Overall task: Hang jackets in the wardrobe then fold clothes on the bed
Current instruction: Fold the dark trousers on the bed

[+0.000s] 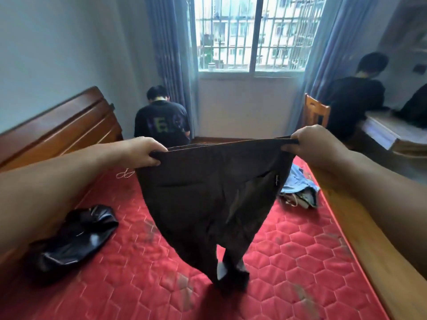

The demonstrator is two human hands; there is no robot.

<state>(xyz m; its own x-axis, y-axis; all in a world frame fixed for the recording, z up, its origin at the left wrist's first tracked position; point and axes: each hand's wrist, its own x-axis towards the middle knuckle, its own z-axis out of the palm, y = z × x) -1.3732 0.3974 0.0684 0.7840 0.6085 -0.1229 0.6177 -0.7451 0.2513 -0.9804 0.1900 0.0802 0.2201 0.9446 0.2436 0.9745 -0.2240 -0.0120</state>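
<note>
I hold up a pair of dark brown trousers [208, 199] by the waistband over the red quilted mattress [300, 255]. My left hand [143, 152] grips the waistband's left end and my right hand [312, 144] grips its right end. The legs hang down together, and their ends touch the mattress near the front. A shiny black jacket [74, 241] lies crumpled on the mattress at the left. A heap of blue denim clothes [300, 188] lies at the far right of the mattress.
A dark wooden headboard [62, 125] stands at the left and a light wooden bed rail [360, 239] runs along the right. One person [161, 121] crouches beyond the bed, another [355, 98] sits at a desk [383, 132] on the right. A window [251, 33] with curtains fills the far wall.
</note>
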